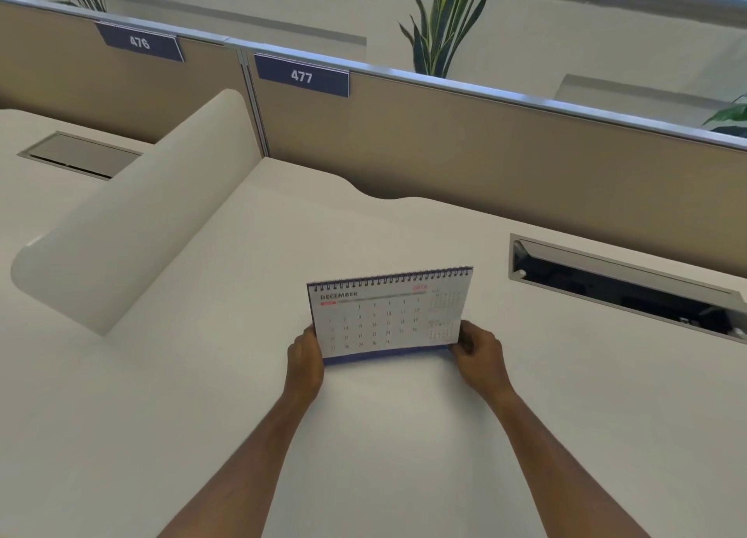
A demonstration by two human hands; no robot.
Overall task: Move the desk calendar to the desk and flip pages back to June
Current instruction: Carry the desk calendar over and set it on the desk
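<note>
The desk calendar (388, 315) is a spiral-bound tent calendar with a blue base, and its front page reads DECEMBER. It stands upright at the middle of the white desk (242, 376), tilted slightly to the right. My left hand (305, 359) grips its lower left corner. My right hand (477, 351) grips its lower right corner. Whether the base rests on the desk or hovers just above it, I cannot tell.
A white curved divider (133, 222) separates this desk from the one on the left. An open cable slot (622, 287) lies in the desk at the right. Beige partitions labelled 476 (139, 42) and 477 (302, 76) run along the back, with plants behind.
</note>
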